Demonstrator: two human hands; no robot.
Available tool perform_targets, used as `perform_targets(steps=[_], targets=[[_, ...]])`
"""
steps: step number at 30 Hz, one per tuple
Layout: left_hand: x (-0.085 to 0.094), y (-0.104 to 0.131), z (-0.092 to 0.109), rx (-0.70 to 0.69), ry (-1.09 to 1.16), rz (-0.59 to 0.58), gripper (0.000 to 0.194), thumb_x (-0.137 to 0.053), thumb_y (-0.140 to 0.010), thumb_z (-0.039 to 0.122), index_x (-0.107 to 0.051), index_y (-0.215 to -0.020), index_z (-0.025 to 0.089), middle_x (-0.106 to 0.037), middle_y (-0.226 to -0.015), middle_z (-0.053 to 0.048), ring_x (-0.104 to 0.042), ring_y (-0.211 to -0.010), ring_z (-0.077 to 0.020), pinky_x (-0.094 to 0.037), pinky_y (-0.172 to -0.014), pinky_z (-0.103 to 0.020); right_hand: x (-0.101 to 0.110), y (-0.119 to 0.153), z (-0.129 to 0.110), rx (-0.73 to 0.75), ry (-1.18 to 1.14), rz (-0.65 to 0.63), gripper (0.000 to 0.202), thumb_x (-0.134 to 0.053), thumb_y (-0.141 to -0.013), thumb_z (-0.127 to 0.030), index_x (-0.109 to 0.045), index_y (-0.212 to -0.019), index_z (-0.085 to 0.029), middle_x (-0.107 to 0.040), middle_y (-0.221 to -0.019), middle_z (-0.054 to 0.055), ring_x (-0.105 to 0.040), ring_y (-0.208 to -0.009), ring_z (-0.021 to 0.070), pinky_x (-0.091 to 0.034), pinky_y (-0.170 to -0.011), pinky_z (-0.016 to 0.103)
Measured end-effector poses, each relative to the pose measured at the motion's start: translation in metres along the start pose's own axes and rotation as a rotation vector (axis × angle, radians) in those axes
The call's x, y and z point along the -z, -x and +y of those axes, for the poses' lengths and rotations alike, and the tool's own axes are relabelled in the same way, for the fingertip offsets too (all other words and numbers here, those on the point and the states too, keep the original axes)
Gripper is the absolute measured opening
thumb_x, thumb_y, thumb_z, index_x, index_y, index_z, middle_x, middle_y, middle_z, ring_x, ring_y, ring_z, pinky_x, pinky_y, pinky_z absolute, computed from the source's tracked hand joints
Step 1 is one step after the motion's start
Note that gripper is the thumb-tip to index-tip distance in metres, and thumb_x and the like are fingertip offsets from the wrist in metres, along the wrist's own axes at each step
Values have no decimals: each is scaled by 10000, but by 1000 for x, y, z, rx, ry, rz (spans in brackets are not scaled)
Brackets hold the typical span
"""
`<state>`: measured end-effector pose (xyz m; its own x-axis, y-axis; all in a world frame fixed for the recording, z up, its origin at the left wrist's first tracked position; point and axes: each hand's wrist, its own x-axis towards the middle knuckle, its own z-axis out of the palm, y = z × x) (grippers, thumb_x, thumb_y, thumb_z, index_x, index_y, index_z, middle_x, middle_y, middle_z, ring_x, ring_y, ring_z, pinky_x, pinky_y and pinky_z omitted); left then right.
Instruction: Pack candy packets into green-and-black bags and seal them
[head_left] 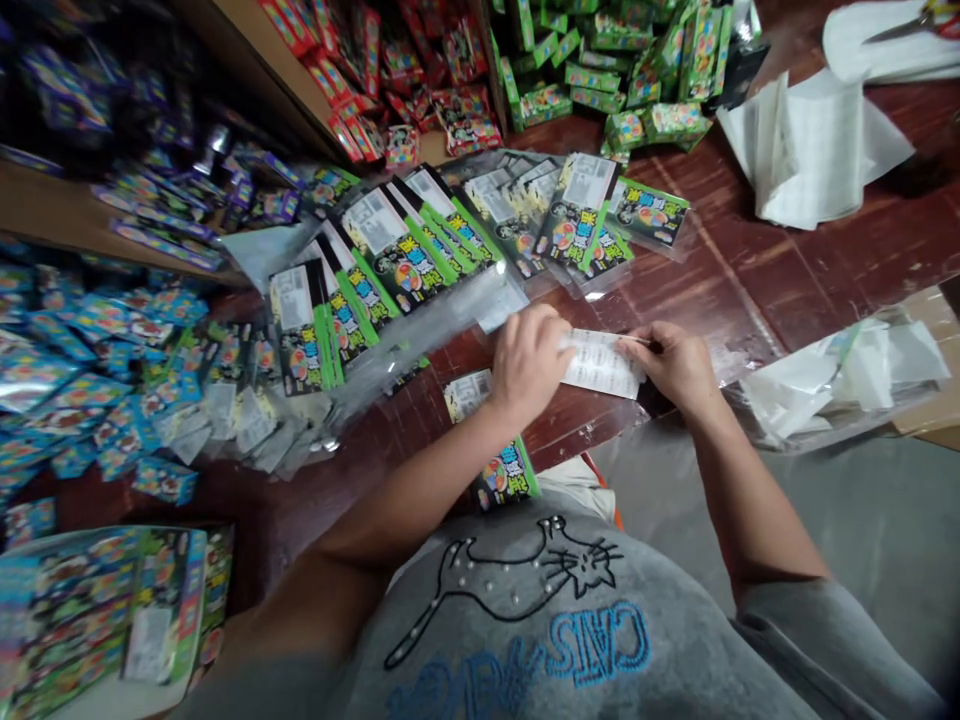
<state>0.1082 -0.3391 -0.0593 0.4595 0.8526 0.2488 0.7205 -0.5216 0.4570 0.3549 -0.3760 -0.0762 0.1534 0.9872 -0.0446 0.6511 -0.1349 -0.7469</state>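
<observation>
A white sheet of printed labels (pixel 601 365) is stretched between my two hands over the front part of the table. My left hand (pixel 529 360) has its fingers closed at the sheet's left end. At the other end, my right hand (pixel 671 362) pinches the sheet's upper right corner between thumb and fingers. Below my left forearm lies a black and green printed packet (pixel 506 470), partly covered by the arm. Beyond my hands, several similar packets (pixel 379 240) overlap in a fanned row, some with white labels on them.
Small boxes fill the back and left: green boxes (pixel 615 60), red packets (pixel 405 70), purple packets (pixel 195 190) and blue packets (pixel 97 350). White paper sheets (pixel 814 150) and scissors (pixel 911 25) lie at the back right. A clear bag of paper scraps (pixel 847 380) sits at the right edge.
</observation>
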Motion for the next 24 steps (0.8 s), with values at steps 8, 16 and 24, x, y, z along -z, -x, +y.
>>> perform_targets(steps=[8, 16, 24], targets=[[-16, 19, 31, -250, -150, -270, 397, -589, -1064, 167, -689, -1435, 266, -599, -1606, -89, -521, -1481, -315, -531, -1152, -488, 34, -16, 8, 211, 160, -119, 401, -777, -917, -535, -809, -1156, -214, -794, -1097, 119, -703, -864, 251, -575, -822, 403], [-16, 19, 27, -255, -131, -315, 552, -555, -1027, 87, -647, -1527, 301, -510, -1702, -82, -448, -1567, -370, -491, -1216, -557, 34, -38, -4, 458, 362, -300, 232, -615, -1014, -346, -800, -1080, -222, -779, -1043, 120, -680, -977, 283, -542, -919, 433], [-21, 22, 30, -199, -7, -189, 387, -538, -1088, 167, -733, -1410, 257, -646, -1459, -132, -573, -1473, -330, -527, -1201, -522, 52, -8, -30, 492, 36, -27, 152, -746, -989, -432, -767, -921, -297, -719, -870, 62, -630, -830, 252, -490, -777, 432]])
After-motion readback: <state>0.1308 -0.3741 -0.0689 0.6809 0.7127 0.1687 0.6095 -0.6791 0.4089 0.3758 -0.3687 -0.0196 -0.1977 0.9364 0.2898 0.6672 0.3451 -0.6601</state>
